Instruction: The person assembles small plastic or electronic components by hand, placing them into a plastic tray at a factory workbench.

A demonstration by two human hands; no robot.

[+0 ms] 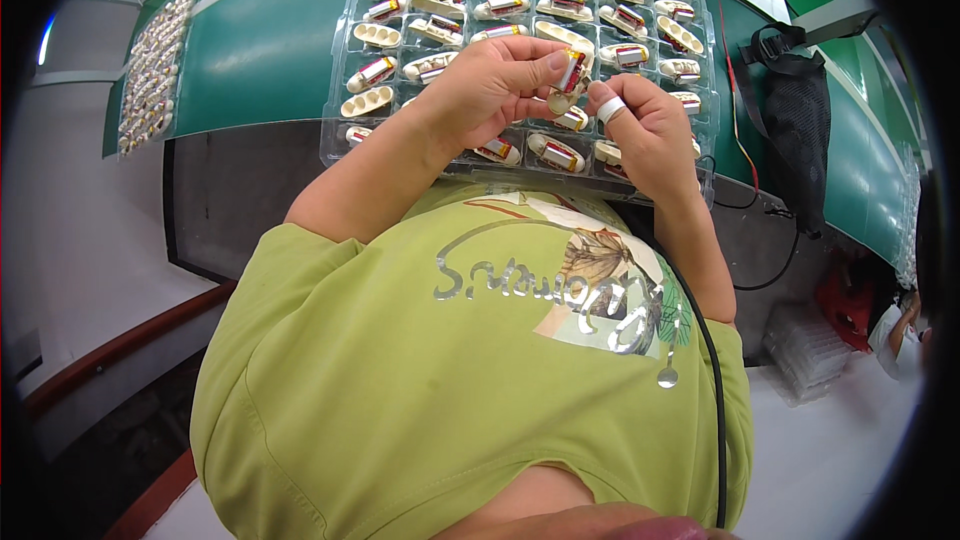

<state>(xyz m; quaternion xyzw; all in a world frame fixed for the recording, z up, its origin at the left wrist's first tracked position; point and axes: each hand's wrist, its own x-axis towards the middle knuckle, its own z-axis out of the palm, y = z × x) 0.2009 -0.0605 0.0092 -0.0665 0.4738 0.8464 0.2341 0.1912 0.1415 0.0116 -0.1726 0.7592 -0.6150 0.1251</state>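
Observation:
My left hand (492, 82) pinches a small cream plastic shell (562, 100) between thumb and fingers. A silver, red and yellow battery (573, 70) sits at the shell, under the thumb tip. Close by on the right, my right hand (648, 130) has its thumb and forefinger pressed together, with a white band (610, 109) round one finger. Whatever those fingertips hold is too small to make out. Both hands hover over the near part of a transparent compartment tray (335, 125), where rows of similar cream shells lie, many with a battery on them.
The tray rests on a green table (265, 35). Another filled tray (160, 65) lies at the far left. To the right, a red wire (735, 90) and a black mesh bag (800, 135) hang by the table. Stacked transparent trays (810, 350) stand lower right.

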